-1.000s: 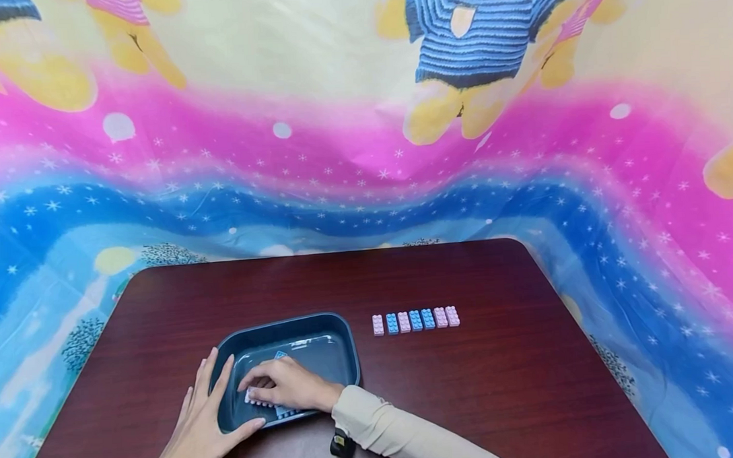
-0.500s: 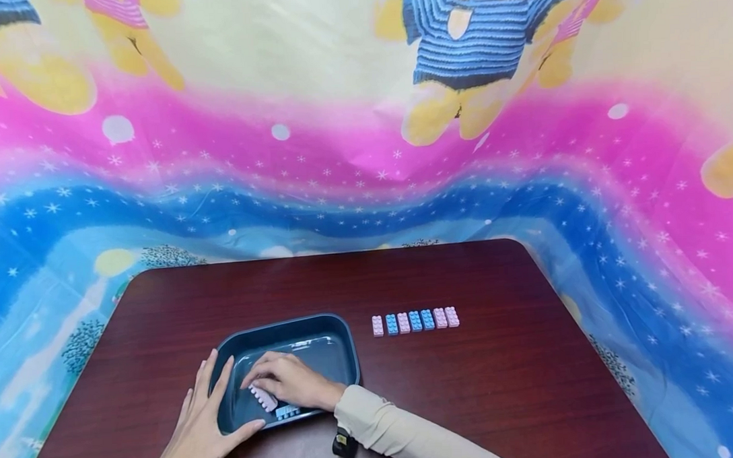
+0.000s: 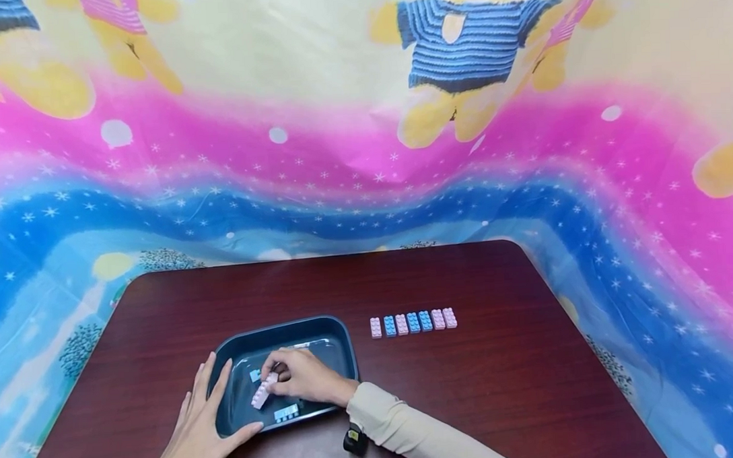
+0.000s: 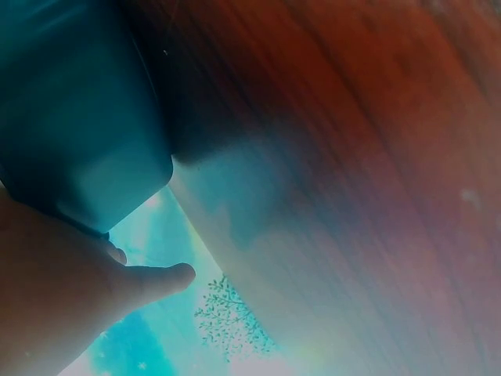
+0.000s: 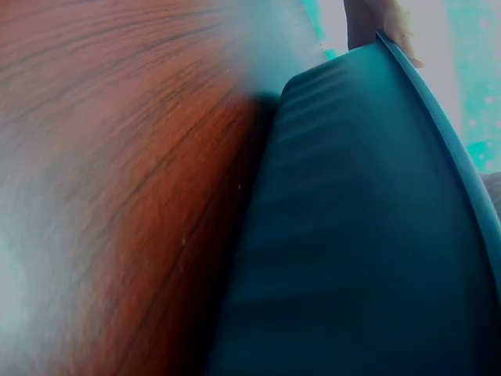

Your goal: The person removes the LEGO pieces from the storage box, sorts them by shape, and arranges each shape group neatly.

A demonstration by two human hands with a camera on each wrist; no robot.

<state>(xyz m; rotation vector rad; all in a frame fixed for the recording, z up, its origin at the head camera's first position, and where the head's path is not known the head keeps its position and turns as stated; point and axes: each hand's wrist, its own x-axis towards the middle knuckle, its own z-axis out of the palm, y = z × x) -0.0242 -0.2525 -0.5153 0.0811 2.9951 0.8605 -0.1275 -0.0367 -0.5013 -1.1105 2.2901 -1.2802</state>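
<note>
I'd bet that pink studded building brick weighs next to nothing: stiff, probably plastic, hard to break, maybe a bit slick on the flat sides. Best hold's across the long sides, studs left free. Right hand is pinching its upper end, thumb against fingertips, inside the dark blue-grey tray; can't tell if the low end touches the floor. Left hand is spread around the tray's left end. The brick's pale pink, longish, tilted, with rows of little round studs; could be two joined, honestly can't tell.
</note>
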